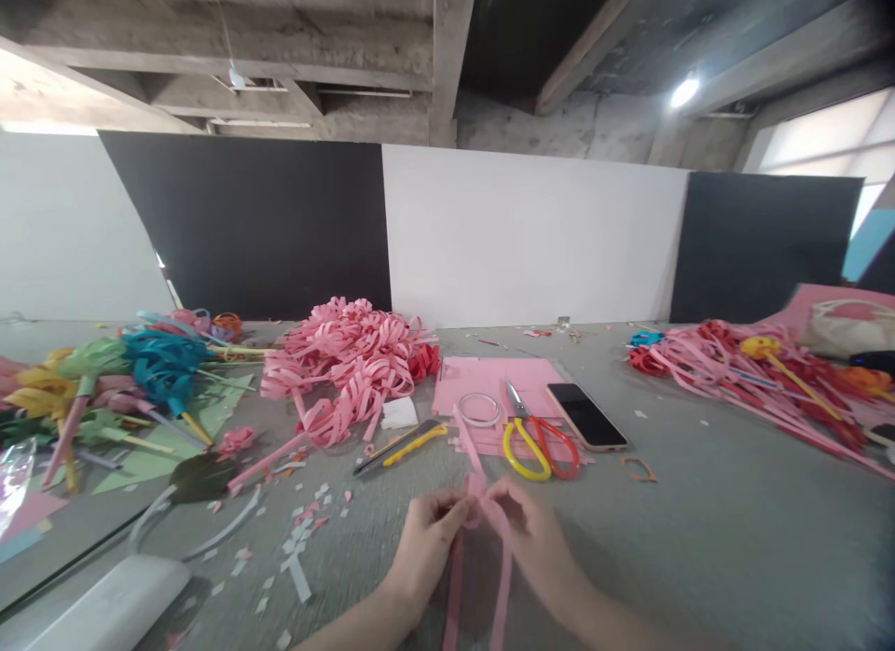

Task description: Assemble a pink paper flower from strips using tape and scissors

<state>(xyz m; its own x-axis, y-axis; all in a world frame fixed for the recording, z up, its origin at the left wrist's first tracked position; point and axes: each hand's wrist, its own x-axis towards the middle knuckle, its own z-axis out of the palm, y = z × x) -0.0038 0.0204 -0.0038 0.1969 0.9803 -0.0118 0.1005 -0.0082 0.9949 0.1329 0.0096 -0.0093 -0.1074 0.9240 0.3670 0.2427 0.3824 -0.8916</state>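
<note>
Both hands meet at the near middle of the table, pinching a pink paper strip (pixel 502 576) that is looped between them. My left hand (pixel 428 537) is closed on the loop's left side, thumb and forefinger together. My right hand (pixel 535 539) grips the strip on the right with bent fingers. Two strip ends hang down toward me, and another length runs up to the pink paper sheets (pixel 503 373). Just beyond the hands are scissors (pixel 542 449) with yellow and red handles, a clear ring of tape (pixel 479 408) and a yellow utility knife (pixel 412 444).
A phone (pixel 585 416) lies right of the scissors. Curled pink paper strips (pixel 350 353) are heaped behind, with paper flowers (pixel 158 362) at left and more strips (pixel 734 362) at right. Paper scraps (pixel 299 539) and a white device (pixel 104 604) sit at near left. Upright panels (pixel 531 236) back the table.
</note>
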